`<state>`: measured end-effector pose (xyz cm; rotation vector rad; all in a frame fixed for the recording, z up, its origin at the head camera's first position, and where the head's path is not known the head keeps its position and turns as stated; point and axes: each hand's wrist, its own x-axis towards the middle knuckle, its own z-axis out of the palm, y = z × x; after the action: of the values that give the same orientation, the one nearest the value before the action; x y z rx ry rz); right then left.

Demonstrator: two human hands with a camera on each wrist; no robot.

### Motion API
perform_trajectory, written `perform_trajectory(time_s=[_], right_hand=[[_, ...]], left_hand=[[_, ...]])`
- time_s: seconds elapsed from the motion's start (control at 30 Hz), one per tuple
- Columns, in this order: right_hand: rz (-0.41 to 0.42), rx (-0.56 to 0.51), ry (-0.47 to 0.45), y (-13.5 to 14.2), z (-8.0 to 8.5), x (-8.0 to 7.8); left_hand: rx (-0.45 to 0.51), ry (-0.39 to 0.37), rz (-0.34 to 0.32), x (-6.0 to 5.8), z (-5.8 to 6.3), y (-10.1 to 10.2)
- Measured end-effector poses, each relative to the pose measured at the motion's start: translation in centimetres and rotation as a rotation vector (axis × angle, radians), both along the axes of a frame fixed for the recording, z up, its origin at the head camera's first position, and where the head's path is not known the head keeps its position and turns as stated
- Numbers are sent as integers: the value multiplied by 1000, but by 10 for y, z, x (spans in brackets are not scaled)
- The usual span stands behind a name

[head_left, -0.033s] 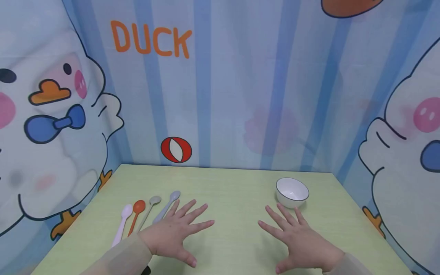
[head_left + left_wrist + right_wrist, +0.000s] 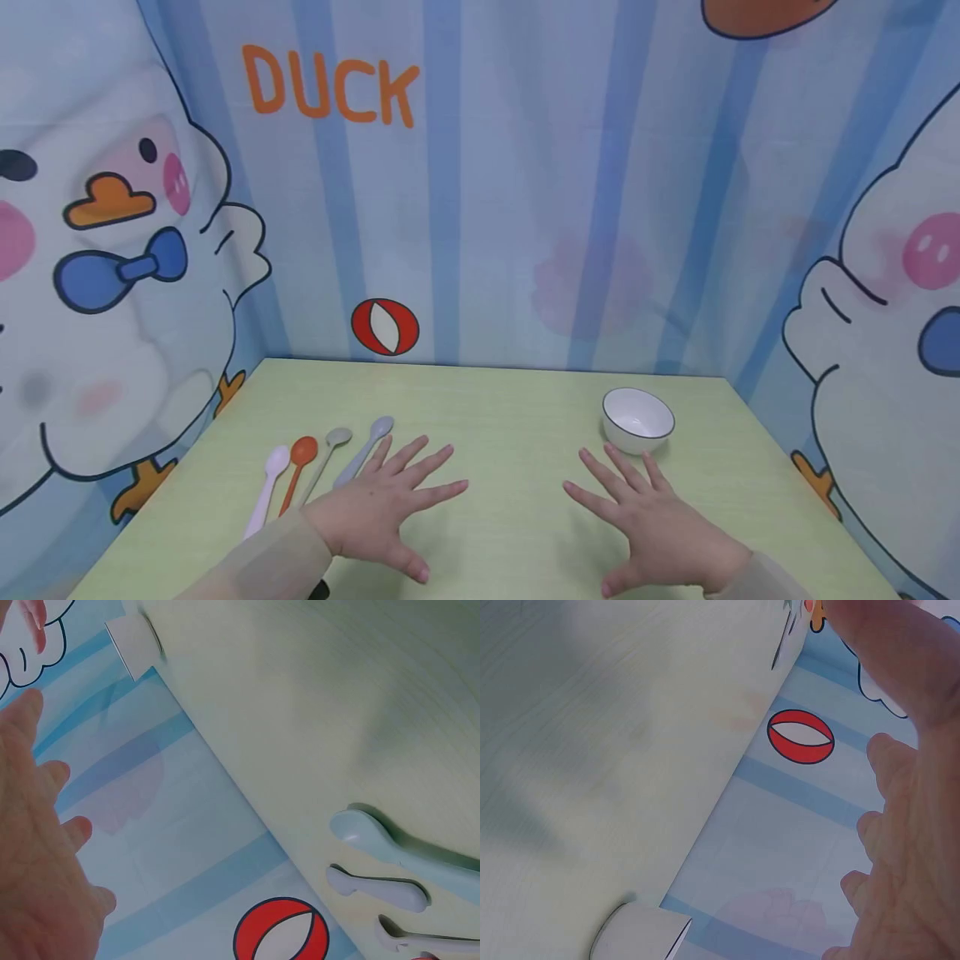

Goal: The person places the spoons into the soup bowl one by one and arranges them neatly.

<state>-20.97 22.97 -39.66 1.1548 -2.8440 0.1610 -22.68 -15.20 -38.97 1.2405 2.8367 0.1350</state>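
1. Left hand (image 2: 384, 510): fingers spread, holding nothing, raised above the table (image 2: 510, 417). Nearest item: blue-grey spoon (image 2: 367, 450); grey spoon (image 2: 339, 436), orange spoon (image 2: 303, 451) and pink spoon (image 2: 276, 460) lie further left.
2. Right hand (image 2: 660, 533): fingers spread, holding nothing, near the white bowl (image 2: 633, 442), which stands upright.
3. Risk: spoons scatter. Likely cause: left sleeve (image 2: 262, 546) dropping onto handles it hides from the head view.
4. Risk: two spoons lifted together. Likely cause: close spacing.
5. Risk: bowl slides or tips. Likely cause: fingertips pushing its wall.
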Motion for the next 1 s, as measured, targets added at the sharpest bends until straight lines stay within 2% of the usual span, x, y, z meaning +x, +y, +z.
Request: perform_trajectory(time_s=[0.17, 0.4, 0.6, 0.7, 0.83, 1.0], right_hand=[[7, 11, 10, -1, 0, -2], [32, 2, 51, 0, 0, -4], [45, -42, 194, 0, 2, -9], [-10, -92, 214, 1, 2, -14], [-132, -193, 158, 5, -1, -21], [-299, -308, 70, 11, -5, -34]], left_hand=[[-2, 2, -1, 0, 1, -1], [-8, 58, -23, -1, 1, -3], [40, 79, -8, -3, -1, -5], [100, 53, 28, -2, -2, -7], [185, 4, 99, 0, -5, -10], [248, -59, 209, 1, -12, -16]])
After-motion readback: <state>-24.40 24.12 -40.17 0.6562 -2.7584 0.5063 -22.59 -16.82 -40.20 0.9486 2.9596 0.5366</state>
